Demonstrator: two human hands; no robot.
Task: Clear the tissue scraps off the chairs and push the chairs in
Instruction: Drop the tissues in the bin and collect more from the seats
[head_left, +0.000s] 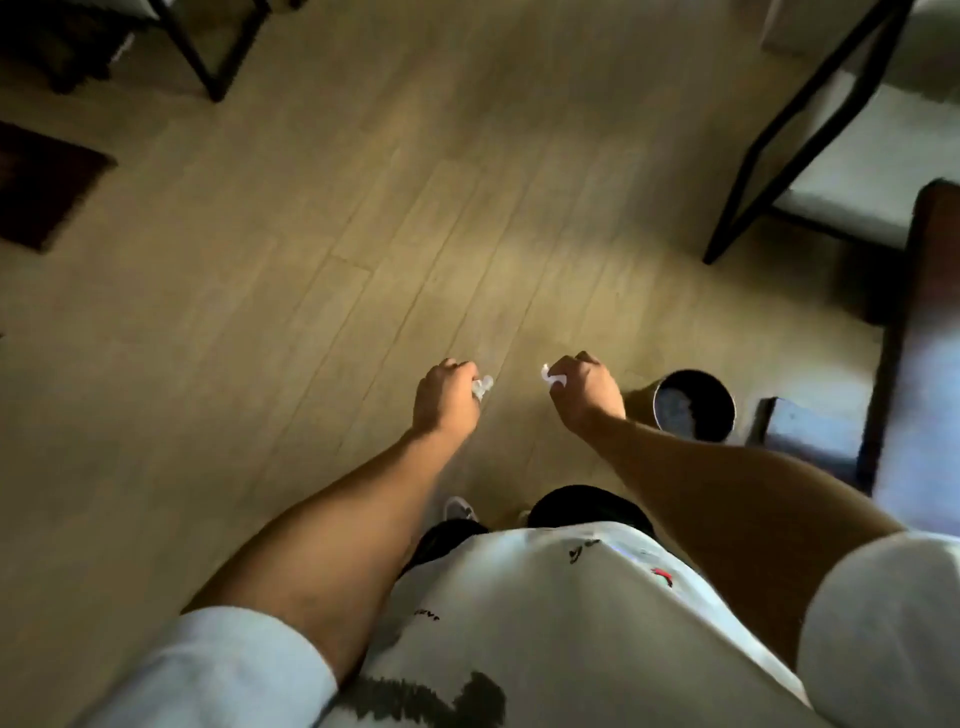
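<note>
My left hand (445, 397) is curled round a small white tissue scrap (483, 387) that pokes out by the fingers. My right hand (584, 392) grips another white tissue scrap (549, 375), which sticks out on its left side. Both hands hang over the wooden floor, a short gap between them. A round dark bin (693, 405) stands on the floor just right of my right hand, with something pale inside. A black-framed chair (810, 171) with a light seat stands at the upper right.
A dark wooden table edge (924, 322) runs down the right side. Black furniture legs (202, 57) stand at the top left, and a dark mat (41, 187) lies at the left. Wooden floor (311, 260) stretches ahead of me.
</note>
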